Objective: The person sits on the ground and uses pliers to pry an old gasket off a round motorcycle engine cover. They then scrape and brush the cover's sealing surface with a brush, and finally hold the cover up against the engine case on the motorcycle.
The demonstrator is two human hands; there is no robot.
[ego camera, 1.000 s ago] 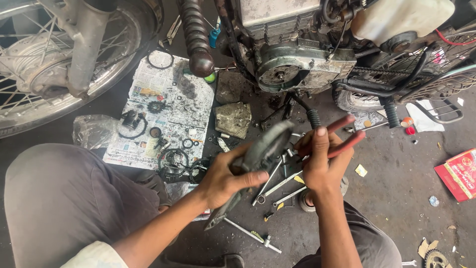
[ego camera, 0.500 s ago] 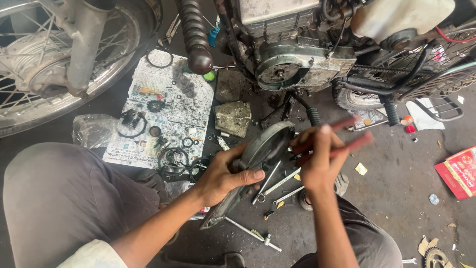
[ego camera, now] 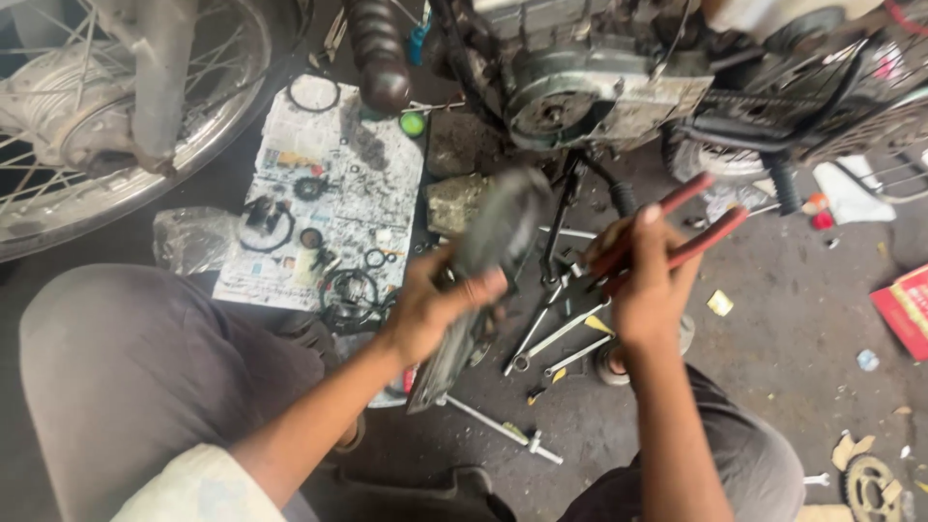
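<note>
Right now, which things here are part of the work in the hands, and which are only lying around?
In use:
left hand gripping the dark metal cover
right hand holding the red-handled pliers

Lying about:
spanners on the floor
newspaper with rubber rings
red box
sprocket

We see pliers [ego camera: 667,227] with red handles and a dark grey metal cover [ego camera: 483,261]. The newspaper [ego camera: 329,184] is white with black print and dark oil stains. The trousers [ego camera: 145,377] are grey, the floor [ego camera: 793,329] dark grey, the small cap [ego camera: 413,124] bright green, the box [ego camera: 907,309] red.
</note>
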